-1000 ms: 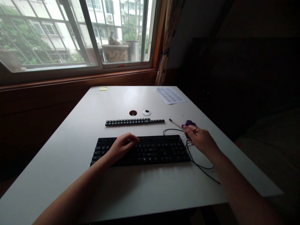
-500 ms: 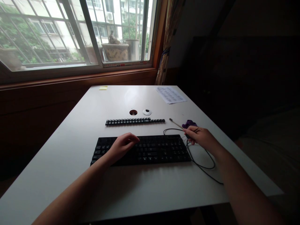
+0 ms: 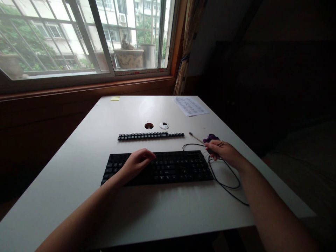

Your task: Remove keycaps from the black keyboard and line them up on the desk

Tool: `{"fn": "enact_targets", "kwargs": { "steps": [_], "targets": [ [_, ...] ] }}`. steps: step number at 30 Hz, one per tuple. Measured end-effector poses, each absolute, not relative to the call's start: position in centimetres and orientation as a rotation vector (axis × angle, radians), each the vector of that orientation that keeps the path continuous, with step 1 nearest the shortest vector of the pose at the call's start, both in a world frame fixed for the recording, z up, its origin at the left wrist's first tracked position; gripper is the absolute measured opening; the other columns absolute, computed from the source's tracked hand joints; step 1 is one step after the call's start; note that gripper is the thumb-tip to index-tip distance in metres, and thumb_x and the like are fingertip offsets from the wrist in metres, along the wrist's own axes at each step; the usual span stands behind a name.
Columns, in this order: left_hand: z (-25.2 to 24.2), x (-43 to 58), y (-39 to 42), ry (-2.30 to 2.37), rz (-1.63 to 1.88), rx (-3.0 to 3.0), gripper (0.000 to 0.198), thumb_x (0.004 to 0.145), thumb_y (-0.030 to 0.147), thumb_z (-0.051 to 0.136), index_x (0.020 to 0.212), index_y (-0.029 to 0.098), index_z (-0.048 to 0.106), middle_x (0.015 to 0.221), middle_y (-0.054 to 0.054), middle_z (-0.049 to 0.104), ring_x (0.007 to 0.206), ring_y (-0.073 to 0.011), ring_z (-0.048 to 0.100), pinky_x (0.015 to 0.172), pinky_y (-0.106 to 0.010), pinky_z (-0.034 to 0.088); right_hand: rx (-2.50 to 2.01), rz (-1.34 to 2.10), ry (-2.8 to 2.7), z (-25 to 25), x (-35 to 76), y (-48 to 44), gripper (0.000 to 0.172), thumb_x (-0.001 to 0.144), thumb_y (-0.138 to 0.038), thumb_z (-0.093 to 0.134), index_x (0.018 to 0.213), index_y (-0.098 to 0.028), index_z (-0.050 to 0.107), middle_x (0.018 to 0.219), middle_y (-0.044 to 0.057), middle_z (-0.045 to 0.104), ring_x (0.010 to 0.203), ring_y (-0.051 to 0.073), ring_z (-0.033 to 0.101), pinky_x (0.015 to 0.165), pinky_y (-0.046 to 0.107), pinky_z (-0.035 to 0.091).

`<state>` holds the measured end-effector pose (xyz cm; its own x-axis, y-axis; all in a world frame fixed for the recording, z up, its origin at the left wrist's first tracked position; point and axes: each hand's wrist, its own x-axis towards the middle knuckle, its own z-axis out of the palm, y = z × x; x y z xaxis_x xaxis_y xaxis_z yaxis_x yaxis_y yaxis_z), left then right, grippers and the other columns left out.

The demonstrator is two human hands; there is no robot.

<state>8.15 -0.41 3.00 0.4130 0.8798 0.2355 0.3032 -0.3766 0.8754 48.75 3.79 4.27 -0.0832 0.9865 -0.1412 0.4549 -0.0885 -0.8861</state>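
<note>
Head view: the relation that counts is between the slender stick [image 3: 197, 138] and the keyboard [image 3: 168, 171] lying on the white table [image 3: 173, 206]. The right hand [image 3: 223, 152] has its fingers closed around the near end of the stick, just off the far right corner of the keyboard. From there the stick slants away and leftward, its dark tip clear of the table or resting on it; which of the 2, I cannot tell. That tip sits past the keyboard's far edge, near the right end of the line of loose keycaps [image 3: 151, 136] but apart from it, so it points away from the keys.

The keyboard's long axis runs left to right across the person's front, and the keycaps lie roughly parallel to it on the far side. Of the 2 hands, the left hand [image 3: 139, 161] is nearer the keys: it lies over the left-centre part, fingers loosely curled, and whether it pinches anything is hidden. Just beyond the right hand is a purple cloth [image 3: 210, 138]; a black cable [image 3: 194, 144] loops around below.
</note>
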Motion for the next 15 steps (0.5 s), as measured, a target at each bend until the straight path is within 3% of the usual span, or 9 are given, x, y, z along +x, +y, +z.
{"fn": "enact_targets", "kwargs": {
  "steps": [8, 15],
  "targets": [
    [3.0, 8.2, -0.5, 1.014, 0.941, 1.901, 0.013, 0.093, 0.021, 0.057, 0.097, 0.018, 0.069, 0.097, -0.006, 0.071, 0.093, -0.019, 0.066, 0.083, -0.031, 0.052, -1.603, 1.123, -1.605, 4.3, 48.7, 4.1, 0.041, 0.081, -0.059, 0.065, 0.081, -0.017, 0.065, 0.058, 0.002, 0.064, 0.048, 0.015, 0.059, 0.046, 0.025, 0.045],
    [3.0, 8.2, -0.5, 1.013, 0.938, 1.905, 0.014, 0.093, 0.023, 0.057, 0.097, 0.018, 0.069, 0.097, -0.007, 0.071, 0.092, -0.0193, 0.066, 0.083, -0.031, 0.052, -1.708, 0.592, -2.014, 6.1, 46.3, 2.1, 0.04, 0.089, -0.055, 0.055, 0.067, -0.022, 0.058, 0.057, 0.0, 0.061, 0.054, 0.015, 0.06, 0.054, 0.026, 0.043]
  ]
}}
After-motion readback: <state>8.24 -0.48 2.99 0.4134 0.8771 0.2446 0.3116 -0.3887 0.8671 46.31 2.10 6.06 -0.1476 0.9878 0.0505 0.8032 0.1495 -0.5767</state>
